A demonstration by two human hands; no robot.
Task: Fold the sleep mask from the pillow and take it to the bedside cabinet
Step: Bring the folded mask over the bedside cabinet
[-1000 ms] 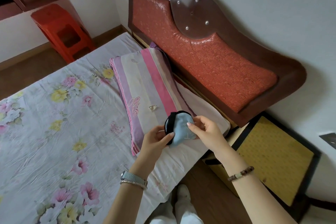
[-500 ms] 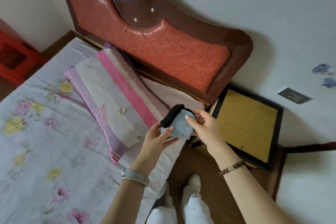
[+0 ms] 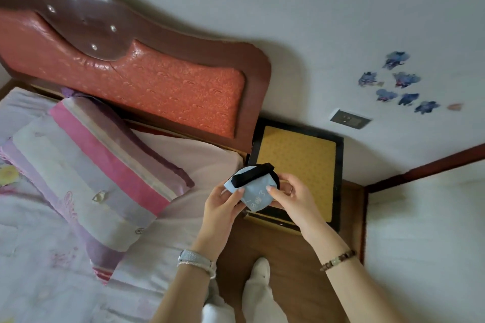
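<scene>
While both of my hands pinch it, left hand (image 3: 219,208) and right hand (image 3: 294,198), the folded sleep mask (image 3: 256,187) hangs over the near edge of the bedside cabinet (image 3: 296,162), off the pillow (image 3: 86,173).

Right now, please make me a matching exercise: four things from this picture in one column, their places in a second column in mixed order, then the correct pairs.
Things:
1. light blue folded sleep mask with black strap
2. pink and purple striped pillow
3. black-framed bedside cabinet with yellow top
4. blue flower stickers

Places:
A. on the wall
B. on the bed, by the headboard
C. held in both hands
D. on the floor beside the headboard

Pairs: 1-C, 2-B, 3-D, 4-A
</scene>
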